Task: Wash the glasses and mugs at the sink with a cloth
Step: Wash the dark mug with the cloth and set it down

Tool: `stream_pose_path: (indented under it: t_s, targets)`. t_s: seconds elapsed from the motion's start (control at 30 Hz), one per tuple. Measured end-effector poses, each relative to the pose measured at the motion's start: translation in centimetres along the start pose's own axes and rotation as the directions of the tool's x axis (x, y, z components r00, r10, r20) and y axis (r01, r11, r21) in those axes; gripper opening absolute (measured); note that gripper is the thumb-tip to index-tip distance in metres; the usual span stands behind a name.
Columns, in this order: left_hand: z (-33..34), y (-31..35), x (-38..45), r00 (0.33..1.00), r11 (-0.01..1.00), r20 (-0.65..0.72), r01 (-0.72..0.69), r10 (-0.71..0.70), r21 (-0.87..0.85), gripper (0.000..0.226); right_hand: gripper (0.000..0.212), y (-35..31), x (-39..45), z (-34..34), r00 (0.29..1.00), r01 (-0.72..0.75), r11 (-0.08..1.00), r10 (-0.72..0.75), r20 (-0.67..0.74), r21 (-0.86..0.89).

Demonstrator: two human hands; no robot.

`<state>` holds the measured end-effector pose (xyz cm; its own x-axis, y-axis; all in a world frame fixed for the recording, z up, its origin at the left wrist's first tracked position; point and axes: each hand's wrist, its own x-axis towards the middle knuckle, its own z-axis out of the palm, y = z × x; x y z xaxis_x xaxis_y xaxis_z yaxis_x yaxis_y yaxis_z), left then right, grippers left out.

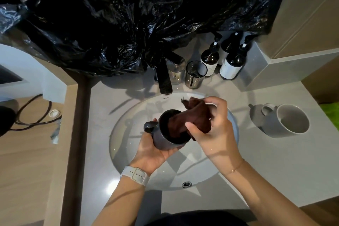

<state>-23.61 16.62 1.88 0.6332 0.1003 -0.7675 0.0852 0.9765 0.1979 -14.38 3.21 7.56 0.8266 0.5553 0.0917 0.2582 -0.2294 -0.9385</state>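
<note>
Over the white sink basin (pixel 128 145), my left hand (pixel 152 152) grips a dark grey mug (pixel 161 137) from below, tilted with its mouth towards the right. A dark brown cloth (pixel 192 117) is stuffed into the mug's mouth, and my right hand (pixel 214 124) grips its outer end. A second grey mug (pixel 282 121) lies on its side on the counter to the right. Two clear glasses (pixel 194 75) (pixel 176 71) stand behind the basin beside the tap (pixel 165 77).
Dark pump bottles (pixel 232 62) stand at the back right of the grey counter (pixel 275 161). Black plastic sheeting (pixel 128 14) hangs over the wall above the tap. A black cable (pixel 34 112) lies on the wooden surface to the left.
</note>
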Motion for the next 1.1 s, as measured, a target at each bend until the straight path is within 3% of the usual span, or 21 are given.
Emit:
stream_pose_path:
  t_s: [0.07, 0.13, 0.17, 0.27, 0.47, 0.53, 0.6, 0.7, 0.8, 0.9, 1.1]
  targets:
    - [0.5, -0.3, -0.1, 1.000, 0.999, -0.010, -0.018, 0.018, 0.049, 0.048, 0.048, -0.1, 0.1, -0.4, 0.975, 0.219, 0.963, -0.211, 0.066, -0.159]
    - [0.9, -0.7, -0.4, 0.999, 0.994, -0.005, -0.047, 0.048, 0.102, 0.045, 0.031, 0.1, 0.6, -0.3, 0.908, 0.409, 0.831, -0.333, 0.253, -0.376]
    - [0.9, -0.8, -0.4, 0.998, 0.990, 0.003, -0.055, 0.055, 0.129, 0.045, 0.030, 0.3, 0.9, -0.1, 0.884, 0.448, 0.770, -0.305, 0.354, -0.455]
    - [1.1, -1.3, -0.6, 0.996, 0.980, -0.001, -0.089, 0.090, 0.176, 0.040, 0.032, -0.2, 1.9, 0.4, 0.839, 0.403, 0.696, -0.023, 0.543, -0.594]
    - [0.7, -0.7, -0.9, 0.977, 0.951, -0.015, -0.204, 0.213, 0.234, 0.044, 0.021, -1.2, 3.1, 0.7, 0.617, 0.171, 0.907, 0.207, 0.759, -0.386]
    - [0.8, -0.6, -1.0, 0.966, 0.932, -0.033, -0.239, 0.258, 0.273, 0.042, 0.016, -0.6, 3.4, 1.1, 0.602, 0.095, 0.917, 0.257, 0.756, -0.388]
    - [0.5, -0.8, -0.9, 0.956, 0.908, -0.063, -0.251, 0.288, 0.334, 0.039, 0.029, 0.7, 3.2, 1.6, 0.570, -0.068, 0.925, 0.344, 0.746, -0.375]
    - [-0.2, -1.7, -0.8, 0.946, 0.863, -0.090, -0.242, 0.311, 0.443, 0.037, 0.050, 1.8, 2.3, 1.7, 0.445, -0.428, 0.875, 0.423, 0.789, -0.227]
    - [-0.5, -2.3, -1.0, 0.935, 0.870, -0.145, -0.234, 0.324, 0.433, 0.030, 0.048, 2.4, 1.3, 1.5, 0.350, -0.749, 0.661, 0.452, 0.821, -0.044]
    - [-0.6, -2.1, -0.7, 0.928, 0.886, -0.200, -0.213, 0.316, 0.413, 0.027, 0.042, 3.7, 0.8, 1.7, 0.346, -0.847, 0.530, 0.483, 0.804, 0.045]
    - [-0.6, -1.9, 0.0, 0.955, 0.944, -0.215, -0.133, 0.203, 0.302, 0.030, 0.029, 3.3, 0.9, 0.6, 0.417, -0.848, 0.516, 0.500, 0.759, 0.126]
